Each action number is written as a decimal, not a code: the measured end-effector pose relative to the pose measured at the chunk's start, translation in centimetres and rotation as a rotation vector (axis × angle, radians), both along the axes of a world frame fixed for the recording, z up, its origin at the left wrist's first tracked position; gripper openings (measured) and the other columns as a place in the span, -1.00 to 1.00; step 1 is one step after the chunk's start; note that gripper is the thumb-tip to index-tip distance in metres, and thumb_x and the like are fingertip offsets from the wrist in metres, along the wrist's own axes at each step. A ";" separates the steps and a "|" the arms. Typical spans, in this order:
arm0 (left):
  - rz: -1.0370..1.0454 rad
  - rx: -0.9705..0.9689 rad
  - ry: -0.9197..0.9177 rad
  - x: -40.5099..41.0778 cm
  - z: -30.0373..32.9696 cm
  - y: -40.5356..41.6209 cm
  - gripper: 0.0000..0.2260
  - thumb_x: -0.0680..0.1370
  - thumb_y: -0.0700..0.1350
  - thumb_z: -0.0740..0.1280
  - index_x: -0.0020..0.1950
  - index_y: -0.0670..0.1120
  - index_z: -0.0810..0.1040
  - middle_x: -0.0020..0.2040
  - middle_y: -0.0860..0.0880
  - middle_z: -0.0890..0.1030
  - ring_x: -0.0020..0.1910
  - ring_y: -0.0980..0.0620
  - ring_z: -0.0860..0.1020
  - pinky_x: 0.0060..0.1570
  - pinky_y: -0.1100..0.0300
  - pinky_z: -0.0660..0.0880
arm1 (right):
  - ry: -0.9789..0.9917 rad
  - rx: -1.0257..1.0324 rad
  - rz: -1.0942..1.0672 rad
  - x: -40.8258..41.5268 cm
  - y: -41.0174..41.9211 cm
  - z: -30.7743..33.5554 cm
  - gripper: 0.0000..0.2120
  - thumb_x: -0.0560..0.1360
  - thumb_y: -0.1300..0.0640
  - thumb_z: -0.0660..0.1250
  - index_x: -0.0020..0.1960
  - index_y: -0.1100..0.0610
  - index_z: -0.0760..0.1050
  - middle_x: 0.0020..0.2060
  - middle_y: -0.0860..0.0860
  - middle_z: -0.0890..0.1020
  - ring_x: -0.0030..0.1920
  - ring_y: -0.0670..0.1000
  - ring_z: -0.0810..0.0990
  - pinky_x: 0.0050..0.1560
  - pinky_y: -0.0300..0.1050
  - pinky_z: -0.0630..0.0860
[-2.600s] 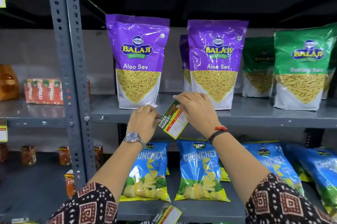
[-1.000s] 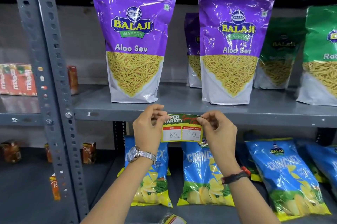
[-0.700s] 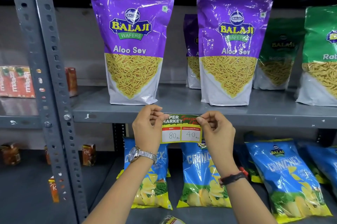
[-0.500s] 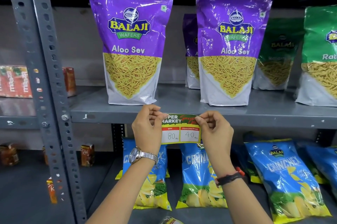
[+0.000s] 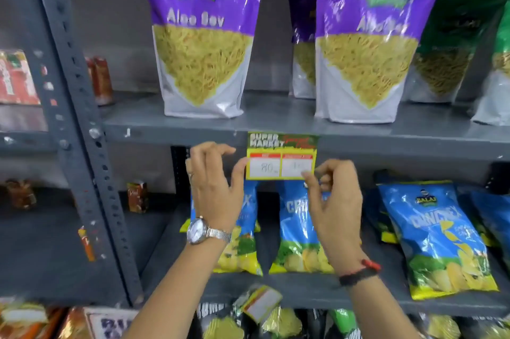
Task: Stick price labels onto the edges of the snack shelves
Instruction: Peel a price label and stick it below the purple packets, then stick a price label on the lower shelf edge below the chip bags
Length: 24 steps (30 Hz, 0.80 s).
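Note:
A green and yellow price label marked 80 hangs flat on the front edge of the grey snack shelf, below two purple Aloo Sev bags. My left hand is just left of the label, fingers spread, with the thumb tip at its left edge. Low and to the right is my right hand, loosely curled, one fingertip over the label's lower right corner. Neither hand pinches the label.
Blue Crunchex chip bags lie on the shelf below. Another label sticks out at that lower shelf's front edge. A perforated grey upright stands to the left, and green snack bags to the right.
Both hands let go of the label's top corners and dropped to its lower sides. The label stays on the shelf edge. The view moved closer and tilted down.

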<state>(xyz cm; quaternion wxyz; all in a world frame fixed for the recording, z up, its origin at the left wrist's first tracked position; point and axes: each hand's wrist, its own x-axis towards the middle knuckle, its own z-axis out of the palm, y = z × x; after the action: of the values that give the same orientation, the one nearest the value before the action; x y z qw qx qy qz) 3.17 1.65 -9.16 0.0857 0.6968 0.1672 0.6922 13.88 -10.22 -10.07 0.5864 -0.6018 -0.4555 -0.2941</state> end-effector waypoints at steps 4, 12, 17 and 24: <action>0.002 -0.131 0.199 -2.2 -9.8 0.3 -0.90 0.43 -0.11 0.23 -0.10 -0.10 0.39 -0.18 -0.26 0.52 -0.15 -0.06 0.37 -0.12 0.20 0.21 | -0.171 -0.536 0.015 -0.6 0.4 -10.4 -0.88 0.43 0.08 0.20 -0.10 0.11 0.43 -0.26 0.10 0.57 -0.28 0.14 0.55 -0.33 -0.01 0.46; -0.088 -0.495 0.783 -4.0 -24.3 0.6 -0.68 0.18 -0.37 0.56 -0.14 -0.22 0.57 -0.24 -0.26 0.58 -0.32 -0.32 0.54 -0.36 -0.11 0.51 | -0.369 -1.004 -0.027 -1.7 3.4 -20.1 -0.69 0.08 0.37 0.47 -0.26 0.09 0.54 -0.37 0.04 0.61 -0.38 0.10 0.58 -0.39 -0.19 0.49; -0.131 -0.481 0.766 -4.0 -26.9 1.0 -0.70 0.21 -0.43 0.50 -0.13 -0.20 0.59 -0.19 -0.20 0.54 -0.28 -0.24 0.51 -0.27 0.06 0.46 | -0.422 -0.857 -0.034 -2.8 1.5 -22.1 -0.79 0.29 0.25 0.10 -0.25 0.11 0.51 -0.40 0.05 0.57 -0.40 0.11 0.51 -0.33 -0.14 0.25; -0.204 -0.502 0.626 -4.2 -28.8 0.2 -0.84 0.46 -0.15 0.20 -0.16 -0.19 0.53 -0.11 -0.01 0.43 -0.18 0.04 0.40 -0.18 0.28 0.30 | -0.094 -0.687 0.016 -4.8 0.1 -25.0 -0.73 0.29 0.31 0.09 -0.21 0.20 0.56 -0.40 0.12 0.60 -0.28 0.02 0.34 -0.32 -0.17 0.31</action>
<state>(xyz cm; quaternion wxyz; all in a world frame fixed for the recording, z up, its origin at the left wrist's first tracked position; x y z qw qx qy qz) -1.06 1.80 -37.97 0.2660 0.8442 0.2789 0.3725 9.05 -10.10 -35.05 0.3301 -0.7464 -0.5590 -0.1464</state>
